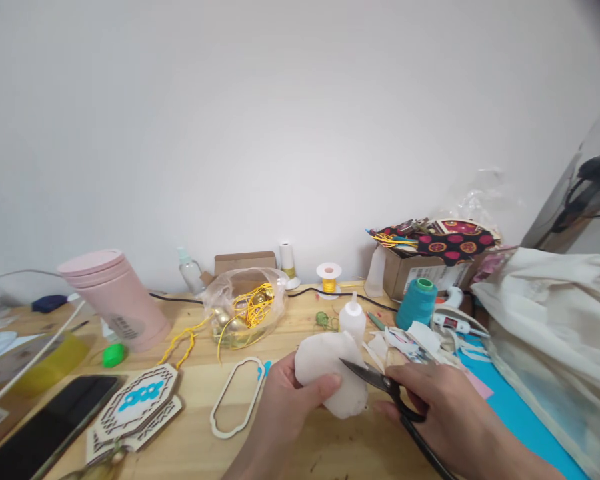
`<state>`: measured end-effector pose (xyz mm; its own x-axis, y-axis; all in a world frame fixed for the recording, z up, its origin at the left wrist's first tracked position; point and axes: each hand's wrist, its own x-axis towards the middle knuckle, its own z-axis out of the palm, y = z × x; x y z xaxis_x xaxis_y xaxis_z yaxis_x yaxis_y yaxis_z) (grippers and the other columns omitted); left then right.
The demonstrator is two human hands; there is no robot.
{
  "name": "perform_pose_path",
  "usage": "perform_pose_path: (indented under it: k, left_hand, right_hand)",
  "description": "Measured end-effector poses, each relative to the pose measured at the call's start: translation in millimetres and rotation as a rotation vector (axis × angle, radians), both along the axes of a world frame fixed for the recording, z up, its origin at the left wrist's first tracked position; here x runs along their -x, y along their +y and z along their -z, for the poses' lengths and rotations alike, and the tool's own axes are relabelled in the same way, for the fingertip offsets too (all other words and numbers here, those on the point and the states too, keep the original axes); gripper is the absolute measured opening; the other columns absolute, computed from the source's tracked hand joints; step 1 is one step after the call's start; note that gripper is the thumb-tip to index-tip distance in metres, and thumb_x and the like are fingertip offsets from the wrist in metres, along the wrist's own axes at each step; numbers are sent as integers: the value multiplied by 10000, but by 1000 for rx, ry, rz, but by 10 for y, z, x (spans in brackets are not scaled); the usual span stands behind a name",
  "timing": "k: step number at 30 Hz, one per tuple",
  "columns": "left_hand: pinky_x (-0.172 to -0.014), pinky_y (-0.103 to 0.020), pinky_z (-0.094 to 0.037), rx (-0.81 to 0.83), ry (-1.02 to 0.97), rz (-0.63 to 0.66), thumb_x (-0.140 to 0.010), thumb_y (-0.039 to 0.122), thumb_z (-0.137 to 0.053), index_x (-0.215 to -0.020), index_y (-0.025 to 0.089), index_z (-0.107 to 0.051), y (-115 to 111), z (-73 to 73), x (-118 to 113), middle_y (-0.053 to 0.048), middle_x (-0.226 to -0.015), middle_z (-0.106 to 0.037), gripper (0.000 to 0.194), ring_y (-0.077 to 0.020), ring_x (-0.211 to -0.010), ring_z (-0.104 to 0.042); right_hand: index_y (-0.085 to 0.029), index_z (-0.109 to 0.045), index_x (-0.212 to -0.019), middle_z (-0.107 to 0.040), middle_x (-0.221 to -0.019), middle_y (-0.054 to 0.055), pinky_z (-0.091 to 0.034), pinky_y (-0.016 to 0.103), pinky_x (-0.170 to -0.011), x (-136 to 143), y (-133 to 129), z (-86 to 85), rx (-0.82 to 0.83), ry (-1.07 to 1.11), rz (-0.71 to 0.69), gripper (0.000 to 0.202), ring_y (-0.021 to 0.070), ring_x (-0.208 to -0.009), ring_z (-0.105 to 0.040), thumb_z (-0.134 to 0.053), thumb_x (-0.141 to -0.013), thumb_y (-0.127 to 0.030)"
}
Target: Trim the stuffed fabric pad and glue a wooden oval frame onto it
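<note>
My left hand [293, 407] pinches a rounded white piece [337, 363] between thumb and fingers, above the wooden table. In my right hand [443, 407] are black-handled scissors [373, 377], their dark blades pointing left across the face of the white piece. The blades look nearly closed. To the left of my left hand lies a pale oval frame [236, 398], with a small blue shape [265, 370] beside it. A white squeeze bottle [353, 321] stands just behind the white piece.
On the left are a phone [50, 423], stacked octagonal ornaments [140, 403] and a pink tumbler [115, 297]. Behind sit a plastic bag with yellow cord [250, 310] and a yellow spool [329, 280]. A teal thread cone [417, 303], scraps, a filled box [405, 273] and white cloth [555, 300] occupy the right.
</note>
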<state>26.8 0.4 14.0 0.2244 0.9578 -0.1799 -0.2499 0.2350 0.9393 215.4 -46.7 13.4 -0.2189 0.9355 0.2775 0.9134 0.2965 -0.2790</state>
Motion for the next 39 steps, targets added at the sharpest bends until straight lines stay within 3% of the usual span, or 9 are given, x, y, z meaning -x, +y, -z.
perform_pose_path:
  k: [23, 30, 39]
  left_hand:
    - [-538, -303, -524, -8, 20, 12, -481, 234, -772, -786, 110, -674, 4, 15, 2, -64, -666, -706, 344, -200, -593, -619]
    - [-522, -328, -537, 17, 21, 6, -487, 226, -769, -802, 120, -669, 14, -20, 24, -57, -661, -706, 348, -225, -601, -635]
    - [-523, -323, -541, 17, 26, 8, -495, 214, -764, -808, 116, -663, 11, -18, 19, -68, -691, -719, 343, -226, -604, -644]
  right_hand:
    - [-226, -486, -569, -512, -496, -57, -273, 214, -450, 8, 18, -1, 84, 16, 22, 191, 107, -445, -425, -497, -759, -245]
    - [-237, -486, -633, -501, -542, -72, -240, 216, -439, -6, 19, -79, 180, 65, -16, 241, 114, -475, -382, -638, -643, -424]
    - [-242, -531, -693, -526, -567, -59, -258, 226, -448, -27, -3, -144, 154, 54, -11, 325, 132, -492, -430, -683, -561, -497]
